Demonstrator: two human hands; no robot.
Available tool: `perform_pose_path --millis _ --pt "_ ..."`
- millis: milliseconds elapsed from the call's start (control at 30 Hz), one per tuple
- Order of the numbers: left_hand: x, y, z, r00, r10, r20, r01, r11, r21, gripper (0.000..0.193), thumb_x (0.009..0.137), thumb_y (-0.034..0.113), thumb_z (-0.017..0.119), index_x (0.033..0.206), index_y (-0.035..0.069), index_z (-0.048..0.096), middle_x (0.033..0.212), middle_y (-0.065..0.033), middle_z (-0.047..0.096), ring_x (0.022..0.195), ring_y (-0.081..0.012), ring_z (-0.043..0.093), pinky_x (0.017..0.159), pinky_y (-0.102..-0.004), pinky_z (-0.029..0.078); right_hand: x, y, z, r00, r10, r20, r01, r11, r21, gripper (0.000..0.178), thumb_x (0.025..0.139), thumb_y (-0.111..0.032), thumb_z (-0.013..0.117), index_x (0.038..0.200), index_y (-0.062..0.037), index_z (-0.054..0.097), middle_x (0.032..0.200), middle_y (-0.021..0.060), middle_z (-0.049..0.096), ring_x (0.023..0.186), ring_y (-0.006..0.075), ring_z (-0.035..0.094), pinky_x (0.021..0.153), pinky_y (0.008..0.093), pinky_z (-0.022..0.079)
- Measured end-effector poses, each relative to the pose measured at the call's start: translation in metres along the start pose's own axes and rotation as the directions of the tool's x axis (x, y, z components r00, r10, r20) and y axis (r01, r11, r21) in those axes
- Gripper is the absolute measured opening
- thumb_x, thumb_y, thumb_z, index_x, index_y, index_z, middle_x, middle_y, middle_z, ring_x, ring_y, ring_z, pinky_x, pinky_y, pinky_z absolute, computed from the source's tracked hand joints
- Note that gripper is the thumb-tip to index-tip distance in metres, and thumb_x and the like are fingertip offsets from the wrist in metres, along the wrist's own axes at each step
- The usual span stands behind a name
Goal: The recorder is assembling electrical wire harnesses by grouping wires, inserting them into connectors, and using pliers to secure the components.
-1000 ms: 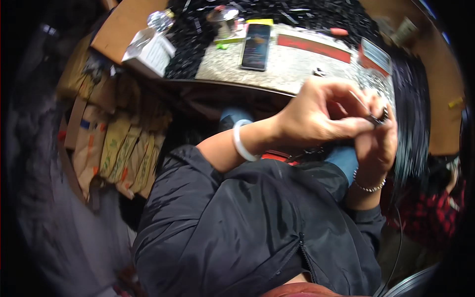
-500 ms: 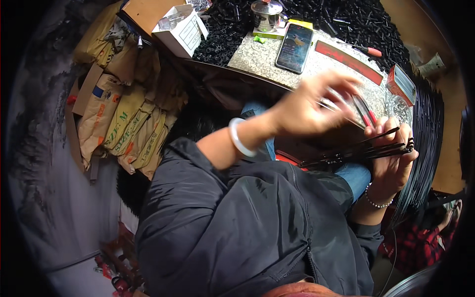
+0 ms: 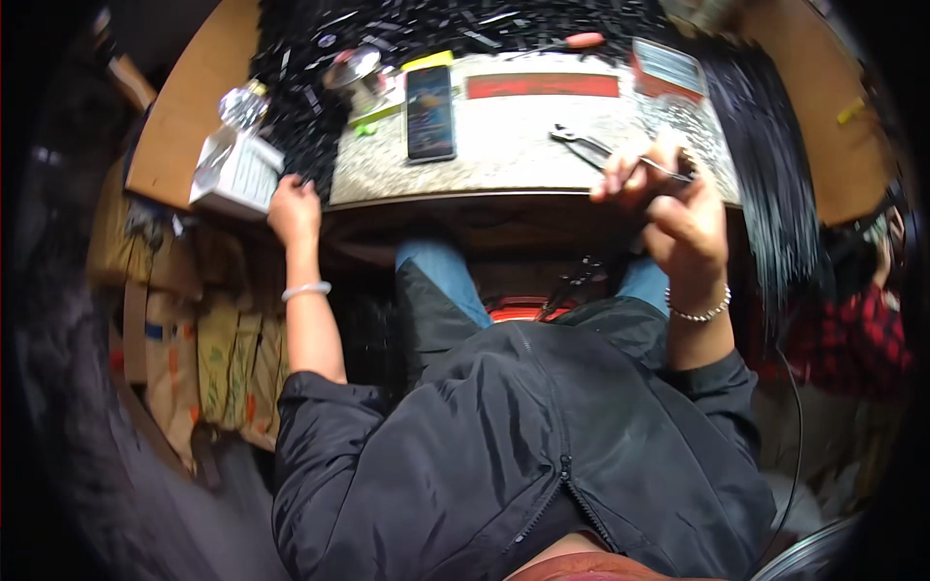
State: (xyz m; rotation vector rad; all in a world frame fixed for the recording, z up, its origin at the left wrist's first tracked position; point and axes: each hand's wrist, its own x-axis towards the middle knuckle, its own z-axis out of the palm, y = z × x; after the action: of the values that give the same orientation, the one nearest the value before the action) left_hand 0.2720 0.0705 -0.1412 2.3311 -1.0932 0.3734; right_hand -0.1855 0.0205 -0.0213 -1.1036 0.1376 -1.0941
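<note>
My left hand [image 3: 294,213] reaches out to the table's left edge, beside a white box [image 3: 237,176]. Its fingers are closed at the pile of small black parts [image 3: 308,126]; what they pinch is too small to make out. Over the front edge at the right, my right hand [image 3: 690,218] is closed around pliers [image 3: 583,145], whose dark jaws point away to the left. A thin metallic piece also shows across its fingers, partly hidden. Between my knees lie dark thin strips [image 3: 572,283], blurred.
A phone [image 3: 429,116] lies on the speckled board [image 3: 387,179] near a red strip [image 3: 542,86]. Behind are a screwdriver [image 3: 583,41], a shiny lidded cup [image 3: 360,77] and a red-sided box [image 3: 668,68]. Long black strips [image 3: 775,184] hang off the right side.
My left hand has swung from near the right hand to the pile at the far left. The bundle of black strips has left my right hand's raised grip. The view has turned.
</note>
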Motion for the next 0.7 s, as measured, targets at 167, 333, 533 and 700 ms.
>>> perform_pose_path --millis 167,333,533,700 --pt "0.005 -0.004 0.001 0.998 0.066 0.004 -0.066 0.995 0.081 0.021 0.077 0.022 0.070 0.091 0.007 0.063 0.087 -0.0129 0.067 0.083 -0.0346 0.063 0.072 -0.0442 0.049 0.000 -0.001 -0.004 0.999 0.040 -0.032 -0.042 0.999 -0.035 0.022 0.077 0.002 0.072 0.089 -0.0075 0.055 0.083 -0.0005 0.055 0.077 0.0074 0.051 0.072 0.0231 0.042" --pt "0.005 0.017 -0.008 0.974 0.153 -0.170 -0.161 0.986 -0.035 0.026 0.081 0.015 0.067 0.107 0.008 0.064 0.087 -0.0108 0.062 0.079 -0.0258 0.062 0.070 -0.0368 0.050 -0.002 0.003 -0.007 0.997 0.046 -0.057 -0.049 0.998 -0.047 0.017 0.077 -0.002 0.075 0.085 -0.0065 0.060 0.085 -0.0011 0.058 0.080 0.0063 0.054 0.075 0.0225 0.044" --pt "-0.006 0.123 -0.051 0.986 0.149 0.068 0.018 0.315 -0.949 0.024 0.092 0.002 0.057 0.115 -0.003 0.058 0.102 -0.0112 0.063 0.093 -0.0169 0.064 0.083 -0.0266 0.052 -0.001 0.006 -0.006 0.998 0.042 -0.042 -0.046 0.996 -0.083 0.015 0.079 -0.007 0.075 0.085 -0.0035 0.062 0.082 0.0000 0.061 0.077 0.0071 0.056 0.073 0.0224 0.046" --pt "-0.037 0.232 -0.101 0.823 0.553 0.127 0.241 -0.139 -0.960 0.021 0.093 0.003 0.055 0.114 -0.003 0.056 0.109 -0.0133 0.061 0.094 -0.0215 0.065 0.083 -0.0296 0.054 0.000 0.008 -0.003 1.000 0.028 -0.014 -0.029 0.996 -0.087 0.015 0.081 -0.009 0.074 0.086 -0.0022 0.062 0.082 0.0008 0.061 0.075 0.0073 0.057 0.071 0.0218 0.046"
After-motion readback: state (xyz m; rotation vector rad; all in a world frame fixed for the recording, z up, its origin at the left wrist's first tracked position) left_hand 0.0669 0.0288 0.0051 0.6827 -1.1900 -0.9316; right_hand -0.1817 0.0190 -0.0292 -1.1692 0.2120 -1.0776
